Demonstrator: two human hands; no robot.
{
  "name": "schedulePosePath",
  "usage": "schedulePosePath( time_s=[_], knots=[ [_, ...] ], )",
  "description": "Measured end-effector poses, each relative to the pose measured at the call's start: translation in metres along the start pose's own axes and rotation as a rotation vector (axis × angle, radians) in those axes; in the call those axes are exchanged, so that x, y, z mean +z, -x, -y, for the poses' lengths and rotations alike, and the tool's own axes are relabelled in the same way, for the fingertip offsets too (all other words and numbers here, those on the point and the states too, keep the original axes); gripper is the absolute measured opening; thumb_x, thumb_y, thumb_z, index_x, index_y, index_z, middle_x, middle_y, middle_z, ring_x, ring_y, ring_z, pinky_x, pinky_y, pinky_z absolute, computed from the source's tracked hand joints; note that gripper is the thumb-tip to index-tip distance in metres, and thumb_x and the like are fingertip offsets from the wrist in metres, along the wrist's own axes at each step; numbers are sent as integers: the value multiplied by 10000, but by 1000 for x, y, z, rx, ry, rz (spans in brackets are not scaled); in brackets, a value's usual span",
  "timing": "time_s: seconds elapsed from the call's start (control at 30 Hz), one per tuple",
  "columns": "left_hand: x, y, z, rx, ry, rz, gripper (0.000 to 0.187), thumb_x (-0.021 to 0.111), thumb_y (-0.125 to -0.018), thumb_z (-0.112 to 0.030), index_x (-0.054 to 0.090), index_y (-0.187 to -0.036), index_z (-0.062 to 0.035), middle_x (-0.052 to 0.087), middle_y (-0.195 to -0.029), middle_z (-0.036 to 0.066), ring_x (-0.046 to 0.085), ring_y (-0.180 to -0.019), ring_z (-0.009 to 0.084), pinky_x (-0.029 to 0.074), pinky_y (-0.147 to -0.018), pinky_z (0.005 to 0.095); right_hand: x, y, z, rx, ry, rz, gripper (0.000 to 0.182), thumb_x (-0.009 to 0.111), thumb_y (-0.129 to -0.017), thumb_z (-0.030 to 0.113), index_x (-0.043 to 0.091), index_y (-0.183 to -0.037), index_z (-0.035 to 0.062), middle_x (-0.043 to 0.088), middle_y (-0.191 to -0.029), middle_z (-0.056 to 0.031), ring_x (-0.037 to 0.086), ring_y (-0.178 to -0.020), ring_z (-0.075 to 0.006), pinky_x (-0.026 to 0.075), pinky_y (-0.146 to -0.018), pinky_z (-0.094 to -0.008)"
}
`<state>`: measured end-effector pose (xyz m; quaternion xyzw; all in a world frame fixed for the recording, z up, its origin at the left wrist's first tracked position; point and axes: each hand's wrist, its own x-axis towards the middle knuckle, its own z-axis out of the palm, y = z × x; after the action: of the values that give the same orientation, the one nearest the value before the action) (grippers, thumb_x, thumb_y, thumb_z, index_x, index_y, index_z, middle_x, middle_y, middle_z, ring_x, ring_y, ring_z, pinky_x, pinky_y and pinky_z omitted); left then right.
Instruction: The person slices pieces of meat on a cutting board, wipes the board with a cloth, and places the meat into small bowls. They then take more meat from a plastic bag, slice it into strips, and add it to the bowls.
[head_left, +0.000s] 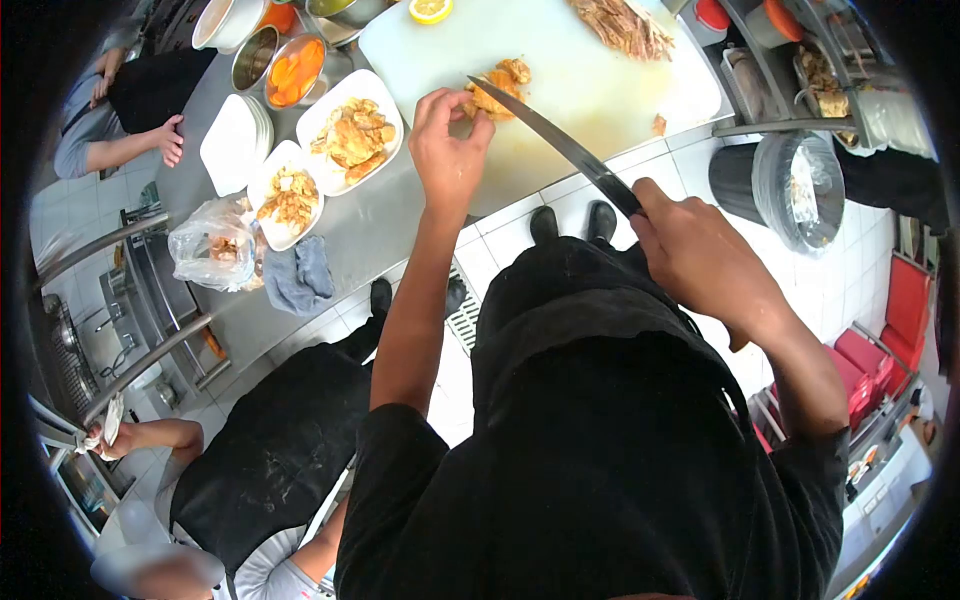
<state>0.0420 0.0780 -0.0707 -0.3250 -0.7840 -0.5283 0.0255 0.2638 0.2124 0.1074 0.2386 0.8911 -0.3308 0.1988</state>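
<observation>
My right hand (700,255) is wrapped round the handle of a long knife (570,150). The blade points up and left, its tip over a piece of browned chicken (500,88) on the white cutting board (590,95). At the chicken's left side is my left hand (447,140), thumb and fingertips bent towards the piece and touching its edge. A larger pile of shredded meat (625,28) lies at the board's top right, and a lemon half (431,10) at its top left.
Left of the board are two white dishes of chicken (350,140) (290,205), stacked plates (235,145), a bowl of orange pieces (297,72), a plastic bag (212,245) and a grey cloth (299,277). Co-workers stand at left. A lined bin (800,190) is at right.
</observation>
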Motion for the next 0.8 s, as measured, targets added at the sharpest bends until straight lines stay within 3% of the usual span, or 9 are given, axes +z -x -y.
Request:
schedulePosePath(
  time_s=[0.23, 0.43, 0.53, 0.67, 0.8],
  knots=[
    [1, -2, 0, 21, -10, -7, 268, 755, -749, 0, 708, -1013, -5, 684, -1085, 97, 677, -845, 170, 574, -789, 304, 21, -38, -5, -32, 33, -16, 142, 466, -951, 56, 513, -1028, -52, 659, -787, -319, 670, -834, -494, 496, -791, -586],
    [1, -5, 1, 20, -76, 20, 273, 758, -729, -12, 715, -999, -13, 695, -1072, 94, 680, -811, 185, 569, -776, 308, 32, -91, -5, -36, -36, 9, 193, 483, -1007, 145, 468, -1051, -42, 652, -791, -309, 649, -799, -494, 472, -773, -586],
    [0, -4, -3, 2, -94, 36, 251, 725, -749, -20, 704, -999, -3, 685, -1089, 140, 697, -866, 265, 591, -782, 349, 42, -120, 1, 7, -134, 62, 196, 485, -1001, 143, 466, -1061, -43, 659, -804, -305, 659, -813, -493, 487, -781, -578],
    [0, -4, 1, 14, -62, 12, 260, 727, -746, -20, 705, -1005, -3, 683, -1083, 140, 695, -870, 264, 589, -781, 345, 68, -133, -9, -74, 1, -97, 191, 489, -998, 151, 488, -1063, -29, 668, -811, -298, 663, -817, -498, 510, -780, -567],
    [0, -1, -1, 14, -73, 19, 263, 733, -751, -16, 705, -1013, -3, 679, -1086, 137, 692, -876, 262, 586, -785, 344, 46, -127, -6, -55, -10, -53, 227, 481, -900, 49, 526, -1108, -29, 691, -897, -311, 692, -889, -478, 536, -837, -544]
  ],
)
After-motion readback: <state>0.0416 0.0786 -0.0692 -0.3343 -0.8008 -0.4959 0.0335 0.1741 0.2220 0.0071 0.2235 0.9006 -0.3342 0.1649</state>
